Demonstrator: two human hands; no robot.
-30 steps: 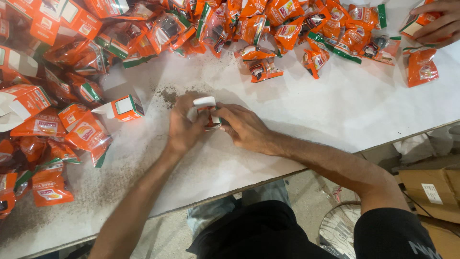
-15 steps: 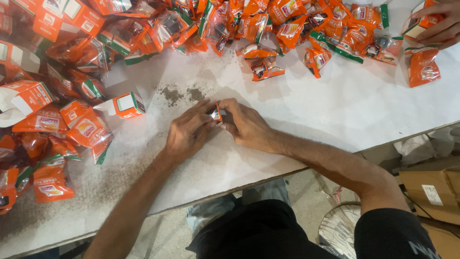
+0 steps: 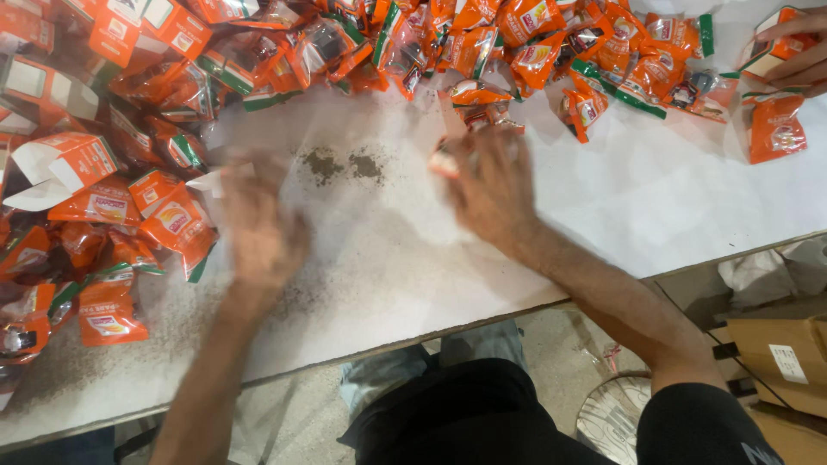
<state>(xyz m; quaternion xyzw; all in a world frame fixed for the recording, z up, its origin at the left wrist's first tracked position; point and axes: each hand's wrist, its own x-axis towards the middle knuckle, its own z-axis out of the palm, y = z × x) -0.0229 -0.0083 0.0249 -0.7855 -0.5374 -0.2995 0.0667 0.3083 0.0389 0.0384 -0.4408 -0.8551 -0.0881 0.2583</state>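
Head view, looking down on a white counter (image 3: pixel 672 198).

The left hand (image 3: pixel 258 226) is over the counter's left-centre, badly blurred. Its fingers reach toward a small orange and white carton (image 3: pixel 200 182) lying at the edge of the left-hand heap. Whether the hand touches or grips the carton cannot be told, nor how far its fingers are spread.

The right hand (image 3: pixel 493 185) is over the counter's centre, palm down, also blurred. Its fingertips lie at a small orange packet (image 3: pixel 443 160) just below the upper heap. The fingers appear loosely curled toward it; whether they have closed on it cannot be told.

Between the two hands, two dark smudges of loose powder (image 3: pixel 345 164) sit on the bare counter surface, clear of both hands.

A dense heap of orange sachets (image 3: pixel 534 43), some with green edges, runs along the far side of the counter. A second heap of orange cartons and sachets (image 3: pixel 95 207) covers the left side; one open carton (image 3: pixel 60 165) with a white flap lies among them.

At the top right corner, another person's hand (image 3: pixel 797 52) holds an orange carton; a single orange sachet (image 3: pixel 775 127) lies just below it.

Below the counter edge on the right, a brown cardboard box (image 3: pixel 784 357) stands on the floor.
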